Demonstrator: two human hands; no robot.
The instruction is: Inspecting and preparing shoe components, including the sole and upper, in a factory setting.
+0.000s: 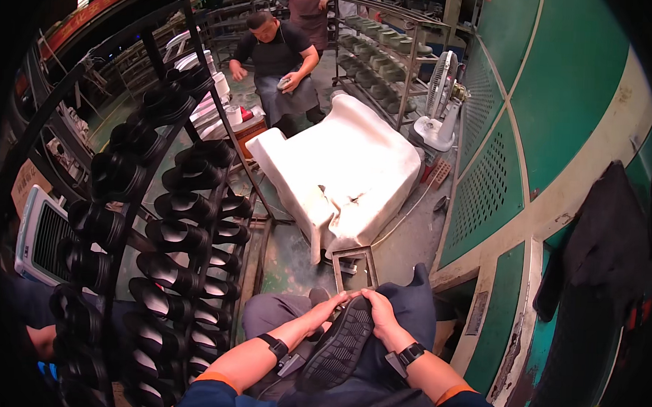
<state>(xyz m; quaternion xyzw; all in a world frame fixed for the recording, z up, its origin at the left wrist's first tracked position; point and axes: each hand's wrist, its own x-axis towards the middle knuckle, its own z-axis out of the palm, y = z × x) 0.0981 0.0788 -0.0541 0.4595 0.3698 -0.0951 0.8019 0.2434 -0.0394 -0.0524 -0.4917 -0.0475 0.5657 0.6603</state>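
Black shoe (339,346) is held at 6 o'clock, low in view, over the lap (414,307), sole turned up, far end pointed to approx. 1 o'clock. It's gripped by both hands: L hand (329,310) is laid on its 11 o'clock side w/ fingers brought over the far end; R hand (383,317) is cupped along the 1 o'clock side. Fingertips are nearly met at the tip.

For a good hold, pressure shd prob. be shared evenly btwn both palms, wrists kept level so the shoe isn't twisted. Near end is best steadied vs. the lap, b/c weight likely falls that way. Wrist straps (272,344) are best kept off the upper to avoid scuffs. Elbow room shd be left at 9 o'clock for the shoe rack (208,260).

Upper is hidden behind the sole, so its finish can't be checked; toe vs. heel can't be told for sure. Some fingers are covered. Near end is lost against dark clothing. White cover (353,158) at 12 o'clock is washed out; what's under it can't be seen. At approx. 8 o'clock, another person's arm (42,341) is mostly blocked by the rack.
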